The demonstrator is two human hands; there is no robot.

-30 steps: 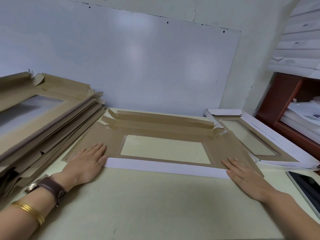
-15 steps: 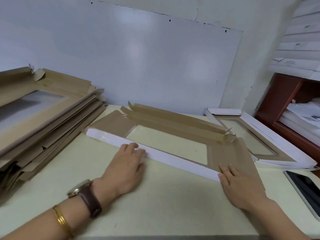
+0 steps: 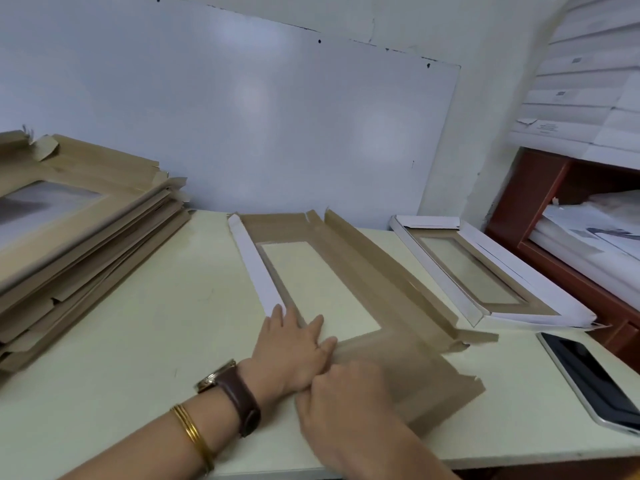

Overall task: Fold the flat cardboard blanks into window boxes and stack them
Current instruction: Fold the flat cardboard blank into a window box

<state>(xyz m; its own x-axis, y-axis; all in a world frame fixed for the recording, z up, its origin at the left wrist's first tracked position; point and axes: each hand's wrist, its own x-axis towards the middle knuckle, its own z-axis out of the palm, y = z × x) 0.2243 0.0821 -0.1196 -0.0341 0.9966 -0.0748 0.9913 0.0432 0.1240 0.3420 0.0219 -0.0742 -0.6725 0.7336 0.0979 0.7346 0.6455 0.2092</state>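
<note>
pressing with the flat, straight fingers of the left hand [image 3: 291, 351] on the brown windowed cardboard blank [image 3: 426, 372] lying mid-way across the pale desk [image 3: 156, 323], right hand [image 3: 346, 403] over its near flap, finger curl unclear.

Soft even indoor light, pale glare patches on the whiteboard [image 3: 277, 116], motion blur, wide-angle edge curvature
</note>
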